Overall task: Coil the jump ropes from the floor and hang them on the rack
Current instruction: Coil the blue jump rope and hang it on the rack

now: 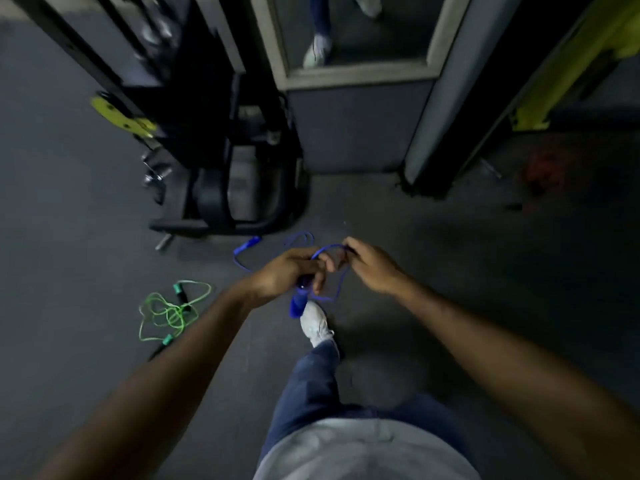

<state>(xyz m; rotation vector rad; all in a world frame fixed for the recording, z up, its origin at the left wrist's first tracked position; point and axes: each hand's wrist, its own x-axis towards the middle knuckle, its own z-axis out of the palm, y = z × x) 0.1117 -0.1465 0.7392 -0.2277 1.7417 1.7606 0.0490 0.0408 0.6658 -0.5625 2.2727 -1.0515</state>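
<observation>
A blue jump rope runs between both hands above the dark floor. My left hand is closed around one blue handle, which points down from the fist, together with loops of cord. My right hand pinches the cord a little to the right. The rope's other blue handle lies on the floor near the machine base, cord trailing from it. A green jump rope lies in a loose tangle on the floor at the left, both its handles beside it.
A black weight machine with yellow plates stands ahead left. A mirror panel and grey pillar stand ahead, a yellow frame at right. Something red lies on the floor at right. My white shoe is below the hands.
</observation>
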